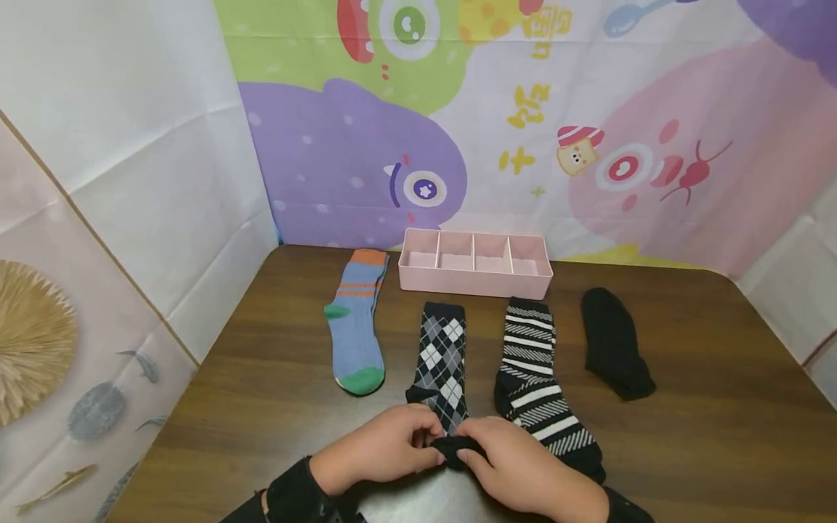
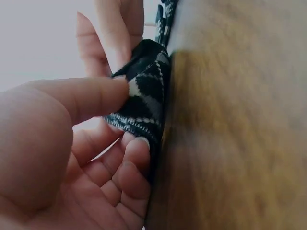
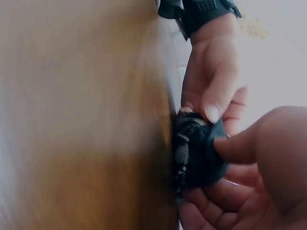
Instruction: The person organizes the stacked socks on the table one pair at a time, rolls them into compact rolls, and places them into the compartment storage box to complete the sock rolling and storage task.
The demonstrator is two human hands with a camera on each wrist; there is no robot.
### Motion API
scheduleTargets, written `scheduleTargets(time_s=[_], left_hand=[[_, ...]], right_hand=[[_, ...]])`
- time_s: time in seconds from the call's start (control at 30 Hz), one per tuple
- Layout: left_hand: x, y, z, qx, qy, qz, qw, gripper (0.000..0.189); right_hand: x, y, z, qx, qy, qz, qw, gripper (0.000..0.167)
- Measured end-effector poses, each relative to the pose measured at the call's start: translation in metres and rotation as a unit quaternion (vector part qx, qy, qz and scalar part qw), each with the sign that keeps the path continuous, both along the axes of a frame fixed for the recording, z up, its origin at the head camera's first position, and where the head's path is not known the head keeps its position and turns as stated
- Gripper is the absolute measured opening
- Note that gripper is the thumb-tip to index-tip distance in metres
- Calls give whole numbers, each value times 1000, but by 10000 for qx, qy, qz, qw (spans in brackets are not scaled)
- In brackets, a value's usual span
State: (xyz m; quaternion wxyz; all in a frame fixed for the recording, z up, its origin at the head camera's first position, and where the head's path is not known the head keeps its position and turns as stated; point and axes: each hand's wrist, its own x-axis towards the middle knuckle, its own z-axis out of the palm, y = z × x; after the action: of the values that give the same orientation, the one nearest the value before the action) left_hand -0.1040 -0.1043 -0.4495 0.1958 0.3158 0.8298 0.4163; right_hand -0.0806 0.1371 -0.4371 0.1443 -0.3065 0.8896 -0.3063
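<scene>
An argyle sock (image 1: 439, 356) in black, grey and white lies on the table, its dark cuff pointing at the pink box. Its near, toe end is lifted and folded up between both hands. My left hand (image 1: 395, 444) pinches the left side of that end between thumb and fingers. On the other side my right hand (image 1: 516, 465) pinches it likewise. The left wrist view shows the thumb pressing the patterned fabric (image 2: 146, 93) against the fingers. In the right wrist view both thumbs lie on the dark toe (image 3: 208, 158).
A black-and-white striped sock (image 1: 536, 370) lies close by the right hand, a plain black sock (image 1: 613, 345) farther right. To the left is a blue sock (image 1: 356, 327) with green and orange parts. A pink divided box (image 1: 474, 281) stands at the table's back edge, before a printed cloth.
</scene>
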Motion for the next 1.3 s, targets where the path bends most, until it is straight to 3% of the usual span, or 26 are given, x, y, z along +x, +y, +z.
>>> scheduleTargets(time_s=[0.2, 0.43, 0.63, 0.73, 0.8, 0.9, 1.0, 1.1, 1.2, 1.3], left_hand=[[2, 5, 2, 87, -241, 172, 9995, 6], [1, 5, 4, 58, -150, 202, 9997, 9], [0, 7, 8, -107, -232, 352, 9991, 17], [2, 10, 9, -99, -110, 416, 9990, 16], [3, 11, 9, -123, 25, 466, 9988, 18], [5, 10, 8, -283, 306, 566, 9975, 19], [7, 8, 7, -492, 489, 713, 9950, 21], [8, 8, 8, -538, 563, 794, 9938, 23], [8, 10, 8, -522, 733, 763, 9930, 25], [8, 11, 6, -471, 813, 631, 9936, 24]], right_hand=[[2, 0, -1, -140, -20, -174, 9997, 13], [2, -7, -6, 82, 288, -115, 9995, 13], [-2, -8, -3, -90, 127, -369, 9992, 11], [0, -8, 3, 197, 593, -234, 9978, 13], [5, -12, 11, 661, 1162, -25, 9910, 10], [12, -22, 23, 1537, 2002, 363, 9669, 7], [19, -34, 28, 2126, 2487, 534, 9434, 11], [23, -42, 25, 2354, 2880, 481, 9270, 9], [26, -43, 21, 2405, 3134, 360, 9180, 8], [26, -41, 20, 2360, 3018, 290, 9232, 7]])
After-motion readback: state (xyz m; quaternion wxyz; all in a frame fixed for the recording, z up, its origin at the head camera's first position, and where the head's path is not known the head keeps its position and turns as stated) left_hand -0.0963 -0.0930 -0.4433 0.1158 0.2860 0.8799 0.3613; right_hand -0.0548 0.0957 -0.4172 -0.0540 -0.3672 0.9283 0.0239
